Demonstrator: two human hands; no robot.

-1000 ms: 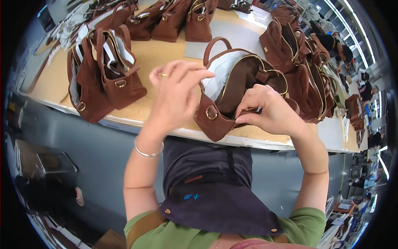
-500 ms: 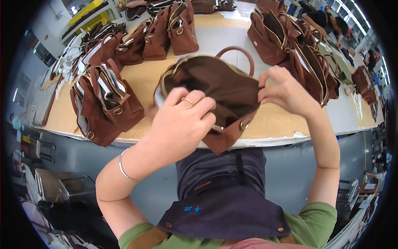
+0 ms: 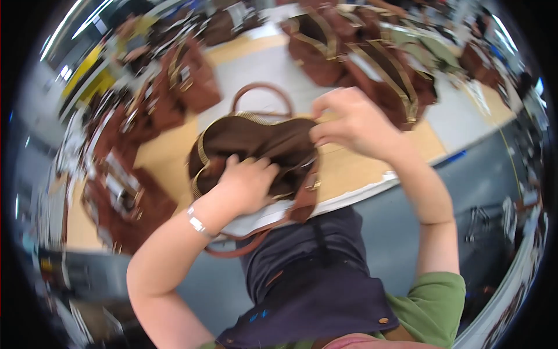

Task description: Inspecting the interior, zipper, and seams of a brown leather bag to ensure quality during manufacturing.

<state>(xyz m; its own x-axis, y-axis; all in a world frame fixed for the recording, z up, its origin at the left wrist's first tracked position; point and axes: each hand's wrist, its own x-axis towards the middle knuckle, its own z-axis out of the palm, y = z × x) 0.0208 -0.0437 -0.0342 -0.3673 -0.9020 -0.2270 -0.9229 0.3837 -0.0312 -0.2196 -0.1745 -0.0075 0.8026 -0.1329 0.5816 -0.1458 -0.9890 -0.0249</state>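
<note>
A brown handbag (image 3: 303, 200) stands at the table's near edge with its gold zipper undone and its dark brown lining (image 3: 256, 136) showing. One rolled handle (image 3: 261, 87) rises at the far side and another (image 3: 238, 253) hangs over the edge toward me. My left hand (image 3: 247, 180) reaches into the mouth, fingers apart against the lining; its fingertips are blurred. At the right end of the opening, my right hand (image 3: 349, 125) pinches the bag's rim between thumb and fingers.
Several similar brown bags (image 3: 197, 75) stand in a row at the left, with more (image 3: 125, 203) at the near left. Another group of open bags (image 3: 383, 75) stands at the far right. The table (image 3: 349, 174) has a pale, ragged-edged covering. People work beyond it.
The view has turned and blurred. My left hand has gone from a curled grip over the near rim to spread fingers inside the bag. My right hand still pinches the right end.
</note>
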